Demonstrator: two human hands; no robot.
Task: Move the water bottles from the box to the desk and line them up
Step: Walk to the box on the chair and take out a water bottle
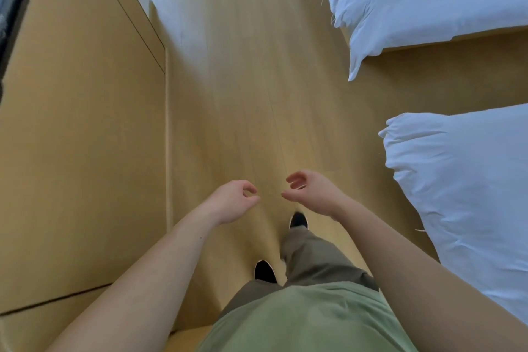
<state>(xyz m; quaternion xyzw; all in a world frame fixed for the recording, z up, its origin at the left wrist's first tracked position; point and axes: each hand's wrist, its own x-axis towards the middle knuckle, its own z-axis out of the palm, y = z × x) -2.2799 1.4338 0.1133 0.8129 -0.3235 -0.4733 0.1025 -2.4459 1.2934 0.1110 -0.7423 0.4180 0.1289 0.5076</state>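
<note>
No water bottle, box or desk top shows in the head view. My left hand (pixel 233 201) hangs in front of me over the wooden floor, fingers loosely curled and apart, holding nothing. My right hand (pixel 311 194) is beside it, a short gap away, also loosely curled and holding nothing. Both forearms reach forward from the bottom of the frame. My feet in dark shoes stand on the floor below the hands.
A tall wooden cabinet face (pixel 80 137) runs along the left. Two beds with white duvets (pixel 423 0) (pixel 468 197) stand on the right, a gap between them. A strip of light wooden floor (pixel 251 94) runs ahead between cabinet and beds.
</note>
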